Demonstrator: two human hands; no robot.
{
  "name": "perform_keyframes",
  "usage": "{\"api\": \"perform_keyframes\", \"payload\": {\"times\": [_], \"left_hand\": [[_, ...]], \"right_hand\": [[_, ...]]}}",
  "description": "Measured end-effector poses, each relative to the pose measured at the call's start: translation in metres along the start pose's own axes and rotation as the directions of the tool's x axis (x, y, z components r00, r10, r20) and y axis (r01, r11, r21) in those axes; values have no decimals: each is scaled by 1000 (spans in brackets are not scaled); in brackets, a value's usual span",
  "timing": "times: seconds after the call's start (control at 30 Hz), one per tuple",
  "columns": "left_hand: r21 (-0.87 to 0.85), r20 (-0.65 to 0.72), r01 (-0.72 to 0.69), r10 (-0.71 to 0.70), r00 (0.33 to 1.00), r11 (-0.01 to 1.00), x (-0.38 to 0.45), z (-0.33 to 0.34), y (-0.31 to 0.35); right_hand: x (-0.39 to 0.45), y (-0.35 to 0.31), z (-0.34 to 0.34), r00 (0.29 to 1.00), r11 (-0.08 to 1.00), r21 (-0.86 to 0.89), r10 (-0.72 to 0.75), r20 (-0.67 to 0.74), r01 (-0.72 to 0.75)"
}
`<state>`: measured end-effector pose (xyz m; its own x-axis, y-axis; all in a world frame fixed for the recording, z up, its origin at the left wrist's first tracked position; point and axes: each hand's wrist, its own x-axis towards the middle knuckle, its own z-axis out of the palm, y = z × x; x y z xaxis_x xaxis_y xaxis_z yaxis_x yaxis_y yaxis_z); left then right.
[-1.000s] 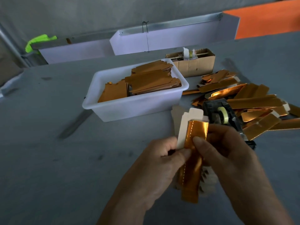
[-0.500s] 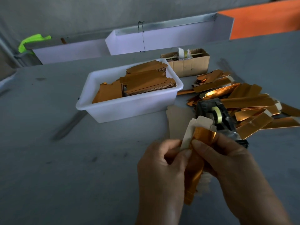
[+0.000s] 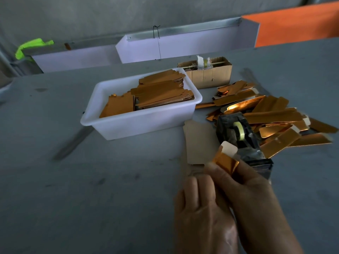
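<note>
A small gold foil carton (image 3: pixel 226 161) with a white end flap is held between both hands low in the view, in front of a black tape dispenser (image 3: pixel 238 133). My right hand (image 3: pixel 251 197) grips it, thumb across the gold face. My left hand (image 3: pixel 201 213) lies close beside it with fingers curled at the carton's lower part, which is hidden. A flat pale carton blank (image 3: pixel 199 142) lies on the grey table just behind my hands.
A white plastic tub (image 3: pixel 145 121) holds stacks of flat gold cartons (image 3: pixel 161 94). To the right lies a loose pile of gold cartons (image 3: pixel 275 118). A small cardboard box (image 3: pixel 211 74) stands behind. White trays (image 3: pixel 183 44) line the far edge.
The carton has been folded shorter and turned down toward the table. Both hands have closed in over it and dropped lower in the view.
</note>
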<state>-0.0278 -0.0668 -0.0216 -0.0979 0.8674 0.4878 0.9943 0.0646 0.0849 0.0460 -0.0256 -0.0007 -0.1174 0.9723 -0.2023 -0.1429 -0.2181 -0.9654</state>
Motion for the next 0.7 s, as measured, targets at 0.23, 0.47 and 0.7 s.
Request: {"api": "perform_keyframes", "payload": {"times": [0.23,0.47,0.7], "left_hand": [[-789,330,482,-398,856,381,6,-10,-25],[-744,652,668,-207,729,13,15,-23,-37],[-771,600,633,-255,759,68,27,-28,-21]], "right_hand": [[2,-2,-1,999,999,35,-32,33,30],[1,-8,-6,994,994,-23,-108,27,109],[4,-26,-28,939,853,-429,-343,-29,298]]}}
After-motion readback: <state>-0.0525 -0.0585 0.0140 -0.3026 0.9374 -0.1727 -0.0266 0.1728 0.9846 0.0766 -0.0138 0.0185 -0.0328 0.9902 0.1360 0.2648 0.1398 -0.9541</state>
